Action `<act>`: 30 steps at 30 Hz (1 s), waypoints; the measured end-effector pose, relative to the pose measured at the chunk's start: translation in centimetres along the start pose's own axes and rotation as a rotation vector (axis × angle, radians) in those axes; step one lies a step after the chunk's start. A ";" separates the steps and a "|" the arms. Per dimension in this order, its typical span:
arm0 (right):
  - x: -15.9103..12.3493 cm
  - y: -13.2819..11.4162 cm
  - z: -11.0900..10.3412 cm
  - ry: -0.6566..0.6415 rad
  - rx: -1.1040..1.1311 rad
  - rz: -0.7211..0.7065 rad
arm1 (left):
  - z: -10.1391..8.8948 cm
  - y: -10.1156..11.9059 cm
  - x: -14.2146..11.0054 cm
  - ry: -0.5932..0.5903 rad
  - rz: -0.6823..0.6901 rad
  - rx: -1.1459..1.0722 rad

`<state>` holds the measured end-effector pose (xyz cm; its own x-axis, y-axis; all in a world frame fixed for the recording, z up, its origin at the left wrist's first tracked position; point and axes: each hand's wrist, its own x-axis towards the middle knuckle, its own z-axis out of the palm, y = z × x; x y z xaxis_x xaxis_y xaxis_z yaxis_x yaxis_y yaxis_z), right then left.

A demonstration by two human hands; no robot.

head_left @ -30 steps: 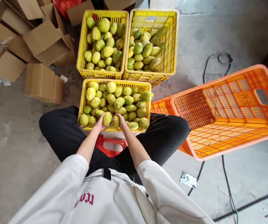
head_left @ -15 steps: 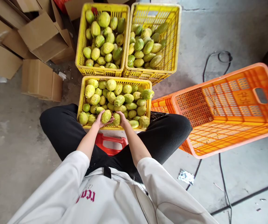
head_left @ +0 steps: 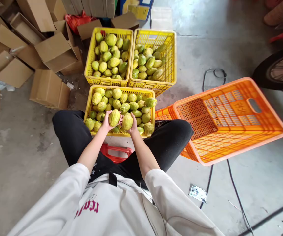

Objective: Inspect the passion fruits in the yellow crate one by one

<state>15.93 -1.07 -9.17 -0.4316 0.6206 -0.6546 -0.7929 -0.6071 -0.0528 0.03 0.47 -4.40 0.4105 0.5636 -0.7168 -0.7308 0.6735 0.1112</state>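
Note:
My left hand (head_left: 108, 122) is wrapped round a yellow-green papaya (head_left: 114, 117), held over the near yellow crate (head_left: 87, 109). Right beside it, my right hand (head_left: 132, 126) grips a second, rounder papaya (head_left: 127, 122) with a ridged skin. The two fruits are close together, and the fingers beneath them are partly hidden. Many more papayas (head_left: 125, 107), some greener, fill the near crate, which sits between my knees.
Two more yellow crates (head_left: 88, 73) of papayas stand behind the near one. To the right, an orange crate (head_left: 232, 159) lies tilted beside my knee. Cardboard boxes (head_left: 48, 88) are heaped at the left. Cables (head_left: 237, 193) and a wheel (head_left: 269, 70) are on the right.
My right hand has lifted its papaya up from among the others in the crate. My left hand still holds its papaya, now slightly turned. The camera view has tilted upward.

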 end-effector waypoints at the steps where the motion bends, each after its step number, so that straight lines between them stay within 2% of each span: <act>1: -0.4 -0.4 0.9 -0.038 -0.004 -0.023 | 1.0 0.3 -0.7 -0.007 0.026 0.012; 4: -1.9 -1.5 3.9 -0.151 -0.052 -0.048 | 3.4 1.1 -3.5 -0.035 0.108 0.038; 6: -3.2 -2.1 5.7 -0.183 -0.093 -0.033 | 4.3 1.6 -5.8 -0.064 0.142 0.035; 9: -5.5 -2.4 7.3 -0.209 -0.138 -0.041 | 4.6 2.2 -8.8 -0.079 0.208 0.021; 13: -8.7 -2.4 7.6 -0.296 -0.177 -0.170 | 4.2 2.4 -11.0 -0.058 0.252 0.049; 16: -11.0 -2.5 7.1 -0.352 -0.216 -0.294 | 4.2 1.7 -11.4 -0.108 0.261 0.084; 20: -12.5 -2.5 6.1 -0.335 -0.284 -0.384 | 3.8 0.5 -10.9 -0.149 0.283 0.125; 24: -11.7 -1.8 5.0 -0.277 -0.275 -0.369 | 2.7 -0.4 -10.3 -0.163 0.282 0.160; 27: -10.7 -0.9 4.5 -0.284 -0.257 -0.342 | 1.8 -0.7 -10.0 -0.214 0.274 0.176; 30: -10.0 -0.1 4.5 -0.290 -0.265 -0.342 | 1.1 -1.0 -9.8 -0.199 0.256 0.195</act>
<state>18.38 -5.00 0.74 -0.2980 0.8946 -0.3330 -0.7895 -0.4271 -0.4408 -2.67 -5.16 3.30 0.3402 0.7942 -0.5035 -0.7139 0.5666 0.4115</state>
